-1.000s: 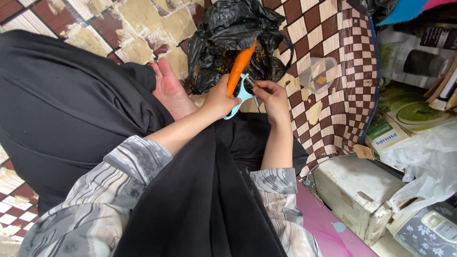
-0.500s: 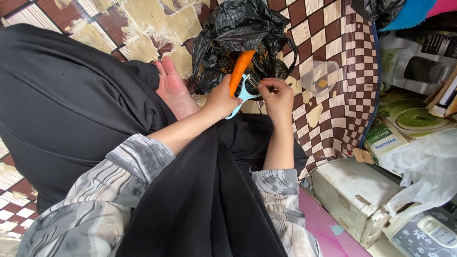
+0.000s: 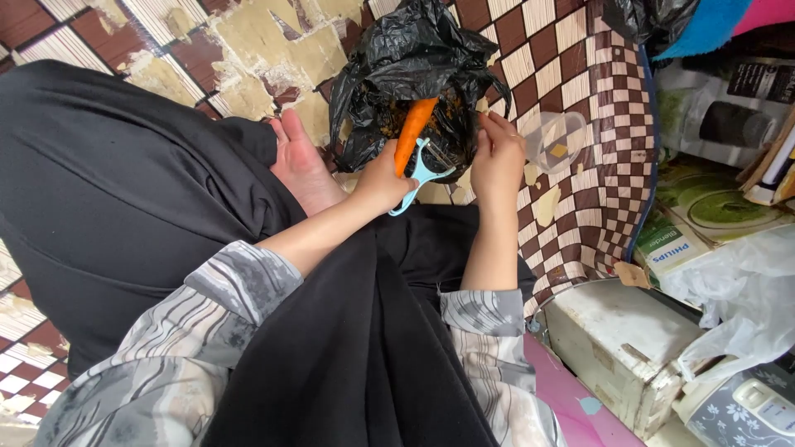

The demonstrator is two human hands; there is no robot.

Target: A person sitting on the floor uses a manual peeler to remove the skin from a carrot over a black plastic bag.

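My left hand (image 3: pixel 377 180) grips the lower end of an orange carrot (image 3: pixel 411 132), which points up into an open black plastic bag (image 3: pixel 406 58). A light blue peeler (image 3: pixel 416 180) lies against the carrot; its handle sticks out under my left hand. My right hand (image 3: pixel 497 157) is just right of the peeler head, fingers curled at the bag's rim. Whether it holds anything is hidden. Peelings lie inside the bag. A bare foot (image 3: pixel 300 161) rests left of my left hand.
I sit on a checkered brown and cream floor (image 3: pixel 580 99) with black cloth over my legs (image 3: pixel 124 190). A clear plastic container (image 3: pixel 556 136) lies right of the bag. Boxes (image 3: pixel 621 348), a white plastic bag (image 3: pixel 745 281) and packages crowd the right side.
My right hand has slid off the peeler and up toward the bag's rim. The carrot and my left hand have stayed in about the same place.
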